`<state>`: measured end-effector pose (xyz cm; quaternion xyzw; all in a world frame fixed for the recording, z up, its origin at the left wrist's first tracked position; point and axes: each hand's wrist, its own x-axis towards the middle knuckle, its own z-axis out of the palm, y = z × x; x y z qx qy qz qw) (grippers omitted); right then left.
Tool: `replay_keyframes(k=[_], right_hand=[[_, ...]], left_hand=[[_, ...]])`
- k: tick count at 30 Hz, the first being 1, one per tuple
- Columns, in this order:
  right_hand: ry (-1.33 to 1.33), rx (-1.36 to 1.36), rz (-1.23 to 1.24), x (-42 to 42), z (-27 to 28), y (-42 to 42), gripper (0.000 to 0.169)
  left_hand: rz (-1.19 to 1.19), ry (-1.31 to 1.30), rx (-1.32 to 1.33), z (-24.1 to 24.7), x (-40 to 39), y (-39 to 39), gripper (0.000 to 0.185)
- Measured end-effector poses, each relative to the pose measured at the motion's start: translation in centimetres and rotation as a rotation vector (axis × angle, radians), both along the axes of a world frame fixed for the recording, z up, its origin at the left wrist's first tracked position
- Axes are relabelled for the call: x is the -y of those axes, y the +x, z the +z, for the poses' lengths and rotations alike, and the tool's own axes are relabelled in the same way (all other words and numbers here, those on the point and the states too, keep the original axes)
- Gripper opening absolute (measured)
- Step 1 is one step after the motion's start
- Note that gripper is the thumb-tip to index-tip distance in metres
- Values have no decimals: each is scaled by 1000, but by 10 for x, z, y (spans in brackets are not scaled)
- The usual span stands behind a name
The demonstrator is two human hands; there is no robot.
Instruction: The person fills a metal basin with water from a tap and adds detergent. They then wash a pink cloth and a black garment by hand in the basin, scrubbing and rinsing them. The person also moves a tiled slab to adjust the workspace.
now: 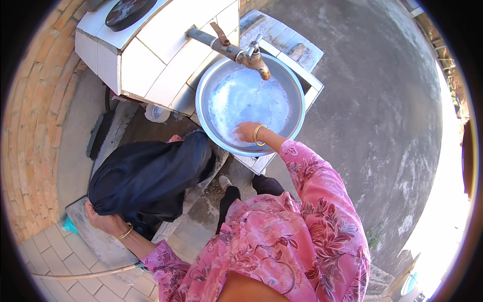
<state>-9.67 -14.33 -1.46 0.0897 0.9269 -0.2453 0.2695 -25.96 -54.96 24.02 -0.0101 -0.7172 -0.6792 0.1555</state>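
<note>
A wide metal basin (300, 113) holds sudsy water (251, 104) beneath an old tap (256, 62). A thin stream seems to fall from the spout. My right hand (249, 131) dips into the foam at the basin's near side, its fingertips hidden by the suds; whether they hold anything cannot be seen. My left hand (103, 222) is away to the lower left, gripping the edge of a dark, shiny cloth (151, 173). The cloth spreads from that hand towards the basin's near left rim and hangs in folds. Each wrist wears a gold-coloured bangle.
A white-tiled block (151, 49) carries the water pipe (207, 37), with a black round object (128, 13) on top. Below it sits a small white container (157, 113). A dark brush (96, 136) lies by the brick wall (34, 151). Concrete ground (369, 113) stretches right.
</note>
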Motion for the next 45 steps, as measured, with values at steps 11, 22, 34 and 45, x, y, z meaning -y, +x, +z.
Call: replay_keyframes(k=[11, 22, 34, 45], right_hand=[[-332, -743, -305, 87, 115, 24, 75], [-703, -997, -448, 175, 217, -24, 66], [-544, -1333, -748, 66, 239, 46, 41], [-705, -1250, -1098, 0, 66, 72, 41]], left_hand=[[-136, 23, -135, 62, 6, -11, 12], [-228, -143, -445, 160, -69, 26, 21], [-428, -177, -681, 180, -203, 85, 13], [-778, -282, -563, 32, -285, 103, 21]])
